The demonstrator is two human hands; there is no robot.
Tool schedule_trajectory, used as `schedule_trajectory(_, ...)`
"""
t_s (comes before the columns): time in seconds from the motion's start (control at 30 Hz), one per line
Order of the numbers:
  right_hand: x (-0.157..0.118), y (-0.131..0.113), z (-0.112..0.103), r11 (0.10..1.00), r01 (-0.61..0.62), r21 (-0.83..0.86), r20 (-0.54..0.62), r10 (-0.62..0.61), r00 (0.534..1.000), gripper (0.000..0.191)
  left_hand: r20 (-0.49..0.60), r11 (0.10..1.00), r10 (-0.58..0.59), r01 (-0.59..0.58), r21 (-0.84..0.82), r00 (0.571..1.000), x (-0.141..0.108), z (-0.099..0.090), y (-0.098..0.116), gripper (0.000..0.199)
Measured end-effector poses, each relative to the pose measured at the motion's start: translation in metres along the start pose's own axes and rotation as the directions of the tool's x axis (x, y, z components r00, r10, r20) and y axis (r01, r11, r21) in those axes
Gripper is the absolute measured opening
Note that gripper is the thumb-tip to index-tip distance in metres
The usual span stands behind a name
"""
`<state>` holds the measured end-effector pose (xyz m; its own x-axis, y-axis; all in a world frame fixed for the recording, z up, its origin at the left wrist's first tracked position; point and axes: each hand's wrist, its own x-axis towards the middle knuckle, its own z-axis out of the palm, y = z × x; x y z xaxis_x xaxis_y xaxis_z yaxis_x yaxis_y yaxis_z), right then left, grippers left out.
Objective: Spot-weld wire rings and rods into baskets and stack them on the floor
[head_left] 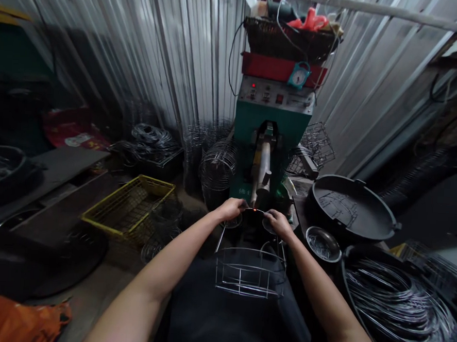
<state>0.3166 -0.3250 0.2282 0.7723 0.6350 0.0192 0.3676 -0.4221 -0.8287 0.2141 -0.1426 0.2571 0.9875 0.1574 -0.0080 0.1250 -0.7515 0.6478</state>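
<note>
Both arms reach forward to a green machine (pixel 250 123) with a thick metal arm (pixel 265 160). Below the tip of that arm, a thin wire (pixel 260 210) spans the gap between my hands, with an orange-red glow at its middle. My left hand (pixel 232 209) is closed on the wire's left end. At the other end, my right hand (pixel 278 223) pinches the wire. A wire rack (pixel 249 286) rests nearer to me, over my dark-clothed lap, below both hands.
On the right are a round black tray (pixel 364 228), a small bowl (pixel 335 239) and a tub of wire rings (pixel 398 300). A yellow crate (pixel 111 229) and wire coils (pixel 151 135) stand left. A loaded basket (pixel 256 36) sits atop the machine.
</note>
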Motion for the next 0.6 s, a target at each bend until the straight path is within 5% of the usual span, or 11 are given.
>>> schedule_trajectory(0.2,-0.01,0.01,-0.002,0.93,-0.235,0.282,0.109,0.212,0.971,0.041,-0.026,1.0,-0.024,0.024,0.018,0.999,0.001,0.002,-0.001,0.023)
schedule_trajectory(0.6,-0.01,0.017,0.015,0.986,-0.014,0.164,-0.05,0.022,0.998,0.041,-0.049,0.999,0.001,-0.002,-0.035,0.999,-0.005,0.003,-0.014,0.024)
